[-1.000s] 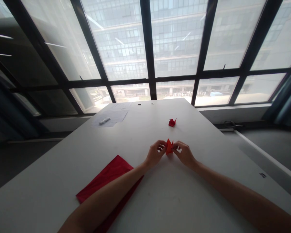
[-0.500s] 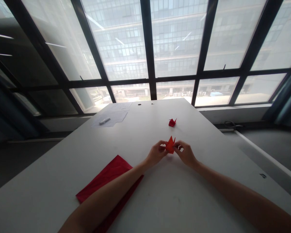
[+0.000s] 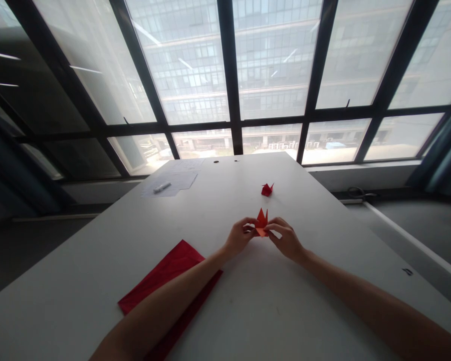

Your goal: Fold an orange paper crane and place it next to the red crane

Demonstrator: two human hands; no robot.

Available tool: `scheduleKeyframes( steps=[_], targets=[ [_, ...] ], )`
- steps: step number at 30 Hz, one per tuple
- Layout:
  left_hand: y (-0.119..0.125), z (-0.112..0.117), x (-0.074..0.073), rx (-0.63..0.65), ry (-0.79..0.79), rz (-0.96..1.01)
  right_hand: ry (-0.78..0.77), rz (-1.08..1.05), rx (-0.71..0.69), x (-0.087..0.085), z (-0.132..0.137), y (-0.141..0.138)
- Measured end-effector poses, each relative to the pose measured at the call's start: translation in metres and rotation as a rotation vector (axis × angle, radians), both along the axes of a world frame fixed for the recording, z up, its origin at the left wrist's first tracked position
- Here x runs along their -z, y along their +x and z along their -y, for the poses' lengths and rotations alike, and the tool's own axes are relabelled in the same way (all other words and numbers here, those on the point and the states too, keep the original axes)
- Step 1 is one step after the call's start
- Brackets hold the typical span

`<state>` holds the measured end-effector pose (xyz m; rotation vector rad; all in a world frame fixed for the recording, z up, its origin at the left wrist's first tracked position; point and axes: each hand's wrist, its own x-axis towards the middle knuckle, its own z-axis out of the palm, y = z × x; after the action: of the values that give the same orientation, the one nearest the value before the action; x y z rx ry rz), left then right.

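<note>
A small red folded paper figure (image 3: 262, 221) is pinched between both my hands just above the white table (image 3: 248, 306). My left hand (image 3: 240, 236) grips its left side with closed fingertips. My right hand (image 3: 284, 238) pinches its right side. The figure's pointed tips stick upward. A second, finished red paper figure (image 3: 266, 189) sits on the table farther away, apart from my hands.
A stack of red paper sheets (image 3: 165, 281) lies on the table under my left forearm. White papers (image 3: 176, 180) with a marker (image 3: 162, 187) rest at the far left corner. Large windows stand behind the table. Scissors (image 3: 357, 192) lie on the sill to the right.
The paper figure has been turned and raised slightly between my fingers, its points now standing upward. My hands shifted only a little.
</note>
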<state>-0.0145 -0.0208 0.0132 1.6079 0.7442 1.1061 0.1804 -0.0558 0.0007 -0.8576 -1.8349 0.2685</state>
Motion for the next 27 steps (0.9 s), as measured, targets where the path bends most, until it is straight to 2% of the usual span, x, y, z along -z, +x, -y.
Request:
scheduleKeyframes(
  steps=[4,7,11,14,19,23,27],
  targets=[
    [-0.003,0.0,-0.002,0.074,-0.061,0.062,0.035,-0.01,0.008,0.002,-0.002,0.001],
    [-0.004,0.0,-0.003,0.075,-0.098,0.089,0.043,0.009,-0.014,0.001,-0.001,0.001],
    [-0.002,0.003,-0.004,0.037,-0.02,0.027,0.043,0.052,-0.054,-0.001,0.002,0.0],
    [0.0,0.004,-0.003,0.017,0.01,0.022,0.031,0.005,-0.024,-0.002,0.002,-0.001],
    [0.0,0.002,0.002,-0.017,-0.012,0.053,-0.141,-0.125,0.122,0.0,0.0,-0.003],
    [-0.001,0.002,0.004,0.007,-0.014,0.056,-0.282,-0.162,0.058,0.006,-0.003,-0.004],
    [0.0,0.003,0.004,0.023,0.01,0.03,-0.31,-0.188,-0.001,0.009,-0.006,-0.004]
  ],
)
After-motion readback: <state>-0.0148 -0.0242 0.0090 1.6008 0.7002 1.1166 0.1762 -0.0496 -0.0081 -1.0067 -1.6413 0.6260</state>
